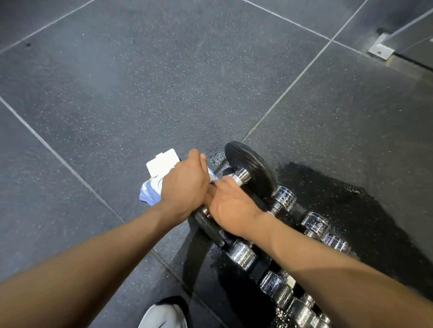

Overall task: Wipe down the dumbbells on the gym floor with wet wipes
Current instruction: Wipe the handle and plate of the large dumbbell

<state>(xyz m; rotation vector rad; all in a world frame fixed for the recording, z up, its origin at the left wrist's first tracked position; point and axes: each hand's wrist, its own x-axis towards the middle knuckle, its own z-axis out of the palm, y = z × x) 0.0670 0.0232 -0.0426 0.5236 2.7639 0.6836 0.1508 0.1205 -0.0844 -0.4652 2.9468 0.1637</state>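
A wet wipes pack (149, 192) lies on the dark rubber floor with its white lid (163, 162) flipped open. My left hand (185, 187) rests on top of the pack and grips it. My right hand (231, 206) reaches in from the right, its fingertips pinching a white wet wipe (213, 176) at the pack's opening. Right beside the hands, a dumbbell with a black plate (251, 168) and a chrome collar (243, 175) stands at the head of a row of chrome-and-black dumbbells (312, 225) that runs toward the lower right. My right forearm crosses over part of that row.
The grey speckled floor tiles (132, 80) stretch out ahead and to the left. A metal post with a bolted base plate (381, 49) stands at the upper right. My white shoe (163, 322) shows at the bottom edge.
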